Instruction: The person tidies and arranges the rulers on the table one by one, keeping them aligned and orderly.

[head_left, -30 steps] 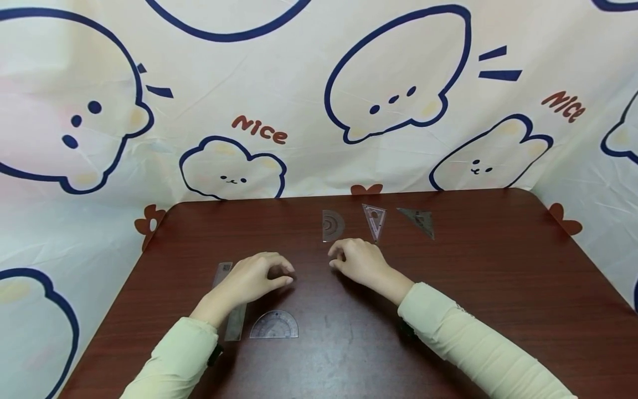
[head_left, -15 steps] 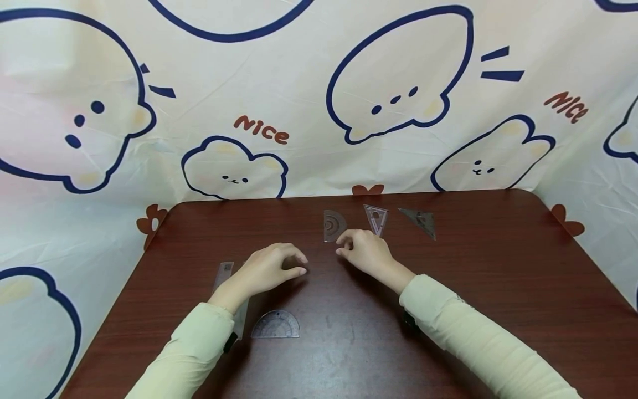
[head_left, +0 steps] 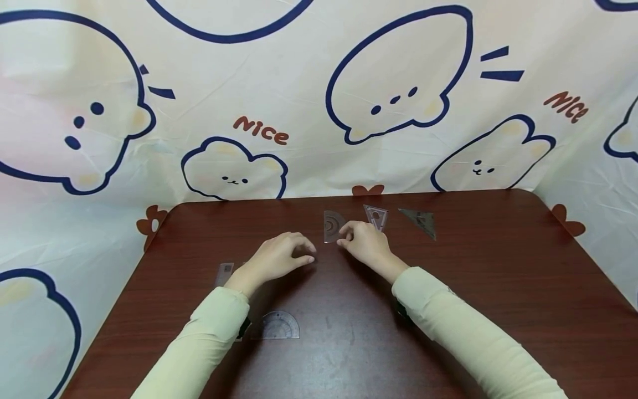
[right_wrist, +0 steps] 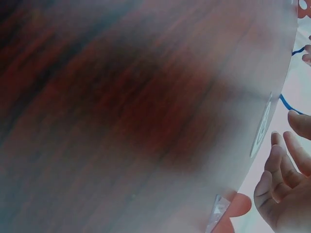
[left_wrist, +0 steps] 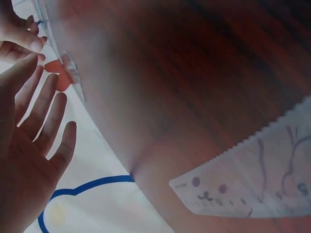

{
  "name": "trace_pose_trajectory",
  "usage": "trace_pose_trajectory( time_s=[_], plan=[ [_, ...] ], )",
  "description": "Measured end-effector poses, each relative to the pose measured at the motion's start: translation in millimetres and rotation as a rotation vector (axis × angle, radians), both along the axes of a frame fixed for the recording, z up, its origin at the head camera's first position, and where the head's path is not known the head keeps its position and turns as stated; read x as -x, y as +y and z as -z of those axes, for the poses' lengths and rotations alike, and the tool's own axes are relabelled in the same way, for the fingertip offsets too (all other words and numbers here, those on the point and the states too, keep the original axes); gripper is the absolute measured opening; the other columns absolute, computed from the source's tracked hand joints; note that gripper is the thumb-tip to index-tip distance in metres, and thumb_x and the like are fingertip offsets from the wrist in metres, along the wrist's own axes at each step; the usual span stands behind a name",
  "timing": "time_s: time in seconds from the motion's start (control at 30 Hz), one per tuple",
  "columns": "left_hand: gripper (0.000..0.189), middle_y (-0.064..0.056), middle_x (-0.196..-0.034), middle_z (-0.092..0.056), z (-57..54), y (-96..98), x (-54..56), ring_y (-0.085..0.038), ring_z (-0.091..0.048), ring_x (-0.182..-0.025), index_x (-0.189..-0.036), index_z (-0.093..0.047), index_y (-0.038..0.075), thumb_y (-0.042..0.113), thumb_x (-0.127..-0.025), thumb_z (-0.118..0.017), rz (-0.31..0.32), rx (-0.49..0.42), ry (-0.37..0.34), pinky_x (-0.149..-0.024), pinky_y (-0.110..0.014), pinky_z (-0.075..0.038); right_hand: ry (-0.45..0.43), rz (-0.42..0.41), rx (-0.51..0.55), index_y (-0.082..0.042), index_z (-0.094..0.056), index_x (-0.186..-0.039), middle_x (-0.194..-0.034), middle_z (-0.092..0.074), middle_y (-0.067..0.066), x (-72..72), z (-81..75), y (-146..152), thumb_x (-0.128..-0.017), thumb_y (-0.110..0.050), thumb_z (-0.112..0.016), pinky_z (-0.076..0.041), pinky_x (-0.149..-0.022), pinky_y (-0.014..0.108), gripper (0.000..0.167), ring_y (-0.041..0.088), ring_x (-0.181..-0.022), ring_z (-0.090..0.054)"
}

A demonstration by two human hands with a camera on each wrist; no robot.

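Note:
My left hand (head_left: 281, 255) hovers over the middle of the table with bent, loose fingers and nothing in them; in the left wrist view its fingers (left_wrist: 46, 109) are spread. Partly under that forearm lies a clear ruler (head_left: 225, 272), whose wavy edge shows in the left wrist view. A clear half-round protractor (head_left: 281, 326) is beside the left sleeve. My right hand (head_left: 368, 241), also holding nothing, has its fingertips close to a second protractor (head_left: 331, 226) at the back; touching or apart, I cannot tell. It partly hides a clear set square (head_left: 377, 216).
A darker set square (head_left: 422, 221) lies to the right of the clear one, near the back of the brown table (head_left: 498, 277). A cartoon-printed cloth (head_left: 309, 100) hangs behind the table and along both sides.
My left hand has moved forward and to the right, its forearm now covering most of the ruler. The right hand has shifted slightly forward towards the back protractor. The drawing tools have stayed put.

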State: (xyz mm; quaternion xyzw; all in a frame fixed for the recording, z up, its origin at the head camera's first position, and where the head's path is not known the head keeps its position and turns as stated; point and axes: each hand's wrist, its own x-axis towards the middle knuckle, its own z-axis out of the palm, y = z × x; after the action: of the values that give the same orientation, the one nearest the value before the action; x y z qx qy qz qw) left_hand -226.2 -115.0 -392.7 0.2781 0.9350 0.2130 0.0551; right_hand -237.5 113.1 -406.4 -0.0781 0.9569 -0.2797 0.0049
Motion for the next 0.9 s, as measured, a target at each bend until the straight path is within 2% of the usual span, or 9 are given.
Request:
trace_pose_trajectory(
  time_s=[0.43,0.67,0.9],
  plan=[
    [0.020,0.001,-0.114,-0.066,6.0,11.7,19.6,-0.019,-0.059,-0.111,-0.113,-0.072,0.018,0.028,-0.096,-0.068,-0.025,0.001,0.045,-0.092,-0.043,-0.049,-0.020,0.097,0.002,-0.014,-0.072,-0.113,-0.087,-0.066,-0.002,13.7,6.0,4.1,-0.089,-0.030,-0.076,-0.048,-0.057,0.035,0.029,0.016,-0.071,-0.060],
    [0.021,-0.001,-0.119,-0.064,10.4,11.2,32.1,-0.021,-0.058,-0.114,-0.115,-0.071,0.016,0.026,-0.097,-0.067,-0.017,0.049,0.076,-0.093,-0.044,-0.048,-0.039,0.130,0.000,-0.013,-0.071,-0.115,-0.090,-0.066,0.000,19.7,10.0,0.4,-0.088,-0.032,-0.077,-0.050,-0.064,0.038,0.033,0.017,-0.079,-0.062],
    [0.025,-0.002,-0.127,-0.061,15.1,15.0,43.0,-0.023,-0.054,-0.122,-0.119,-0.069,0.016,0.026,-0.097,-0.066,-0.045,0.015,0.070,-0.097,-0.047,-0.046,-0.055,0.165,-0.015,-0.012,-0.068,-0.121,-0.100,-0.065,0.005,23.0,12.0,-4.7,-0.087,-0.034,-0.078,-0.052,-0.070,0.041,0.042,0.020,-0.089,-0.062]
  ],
)
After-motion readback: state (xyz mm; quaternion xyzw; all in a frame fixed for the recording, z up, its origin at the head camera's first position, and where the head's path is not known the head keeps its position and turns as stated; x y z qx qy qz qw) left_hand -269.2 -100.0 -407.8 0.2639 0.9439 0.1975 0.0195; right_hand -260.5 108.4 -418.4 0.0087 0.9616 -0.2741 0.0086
